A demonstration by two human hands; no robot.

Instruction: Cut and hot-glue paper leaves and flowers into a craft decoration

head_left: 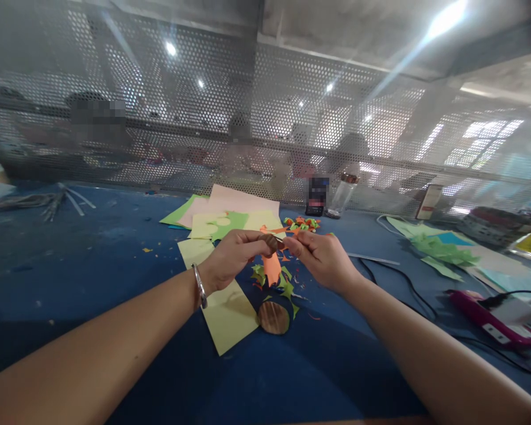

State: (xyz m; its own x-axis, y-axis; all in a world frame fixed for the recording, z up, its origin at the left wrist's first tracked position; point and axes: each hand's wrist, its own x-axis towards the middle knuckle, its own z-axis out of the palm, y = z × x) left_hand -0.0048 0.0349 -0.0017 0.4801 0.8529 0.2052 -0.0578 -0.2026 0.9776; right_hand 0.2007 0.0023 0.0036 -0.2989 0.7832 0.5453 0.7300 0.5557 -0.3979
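Note:
My left hand (239,257) is closed in a pinch, a silver bracelet (199,286) on its wrist. Facing it, my right hand (321,260) has its thumb pressed to its fingers. A thin dark piece (279,239) spans the small gap between the fingertips; its kind is too small to tell. Orange paper (272,270) shows just under the fingers, partly hidden by them. Green paper scraps (287,286) lie below, beside a round wooden disc (274,317). A pale yellow sheet (230,319) is under my left wrist.
Behind my hands are stacked coloured sheets (248,200) and a small orange-and-green pile (301,224). A phone (317,196) and a clear bottle (343,196) stand by the perforated metal screen (194,118). At right lie a pink power strip (491,321), cables and more paper (446,251).

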